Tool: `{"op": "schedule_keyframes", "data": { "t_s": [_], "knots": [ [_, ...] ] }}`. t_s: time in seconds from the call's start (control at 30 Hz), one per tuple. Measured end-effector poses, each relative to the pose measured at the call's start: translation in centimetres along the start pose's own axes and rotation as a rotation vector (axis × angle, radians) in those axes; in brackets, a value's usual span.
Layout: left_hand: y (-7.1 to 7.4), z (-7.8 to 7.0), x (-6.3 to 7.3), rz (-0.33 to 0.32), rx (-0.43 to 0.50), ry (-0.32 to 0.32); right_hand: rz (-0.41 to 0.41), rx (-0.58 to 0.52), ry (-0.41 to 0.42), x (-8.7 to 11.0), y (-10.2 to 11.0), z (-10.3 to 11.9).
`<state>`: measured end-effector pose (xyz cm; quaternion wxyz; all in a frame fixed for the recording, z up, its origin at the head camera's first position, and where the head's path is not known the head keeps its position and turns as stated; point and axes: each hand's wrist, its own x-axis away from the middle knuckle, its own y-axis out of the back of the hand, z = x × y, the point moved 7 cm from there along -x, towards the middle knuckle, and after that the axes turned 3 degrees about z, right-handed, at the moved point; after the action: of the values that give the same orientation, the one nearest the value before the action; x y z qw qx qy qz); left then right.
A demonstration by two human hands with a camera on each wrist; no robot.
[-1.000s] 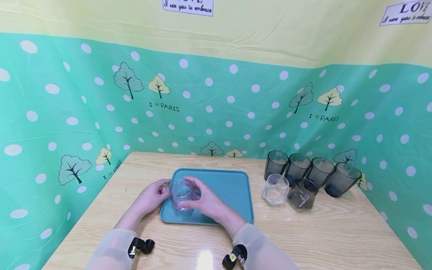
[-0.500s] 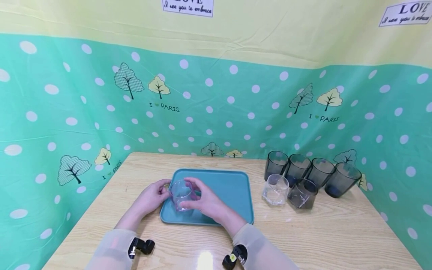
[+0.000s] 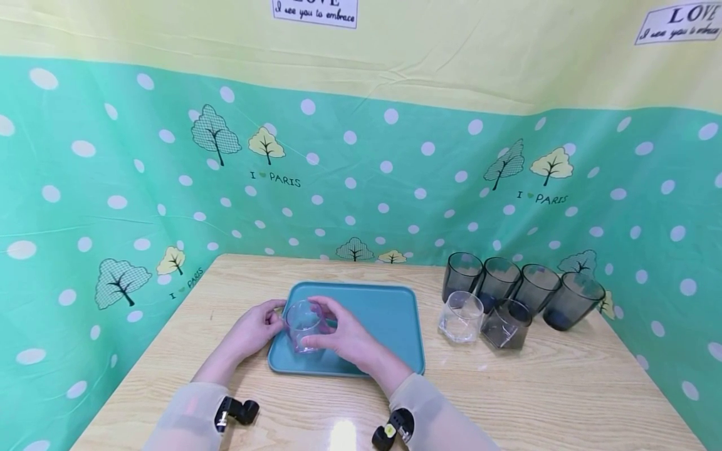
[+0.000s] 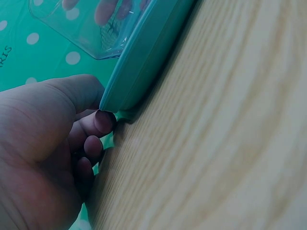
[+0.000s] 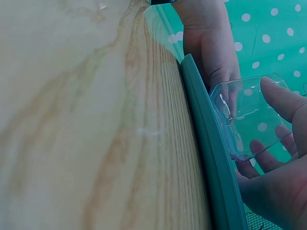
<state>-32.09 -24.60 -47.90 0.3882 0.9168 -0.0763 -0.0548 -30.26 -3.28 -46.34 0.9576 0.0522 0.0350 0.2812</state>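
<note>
A clear glass tumbler (image 3: 303,322) with a faint pink tint stands at the left side of a blue tray (image 3: 375,322). My right hand (image 3: 348,335) holds it, thumb on the near side and fingers round the far side; the right wrist view shows the tumbler (image 5: 249,112) between thumb and fingers, low over the tray's edge. At the tray's left rim, my left hand (image 3: 255,331) pinches the edge. The left wrist view has its thumb on top of the rim (image 4: 132,72) and a fingertip under it, the other fingers curled below.
Right of the tray stand a clear faceted tumbler (image 3: 461,318) and a smoky one (image 3: 506,324). Behind them, a row of several taller dark glasses (image 3: 498,280) reaches toward the right edge of the wooden table (image 3: 496,401). A green dotted cloth (image 3: 350,194) hangs behind.
</note>
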Motion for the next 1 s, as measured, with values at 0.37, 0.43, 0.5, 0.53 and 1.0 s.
{"op": "schedule_keyframes", "data": {
  "t_s": [0.37,0.43,0.5,0.53,1.0],
  "knots": [
    [0.0,0.1,-0.1,-0.002,-0.001,-0.006,-0.008,0.001,0.002,0.0,0.0,0.2],
    [0.0,0.1,-0.1,-0.003,-0.004,-0.003,-0.012,0.003,0.008,0.0,0.1,0.2],
    [0.0,0.1,-0.1,-0.004,-0.007,0.001,-0.014,0.004,0.01,0.1,0.1,0.3],
    [0.0,0.1,-0.1,-0.004,-0.008,0.003,-0.014,0.004,0.01,0.1,0.1,0.4],
    [0.0,0.2,-0.3,0.0,-0.004,0.004,-0.031,0.032,0.015,0.3,0.8,1.5]
  ]
}}
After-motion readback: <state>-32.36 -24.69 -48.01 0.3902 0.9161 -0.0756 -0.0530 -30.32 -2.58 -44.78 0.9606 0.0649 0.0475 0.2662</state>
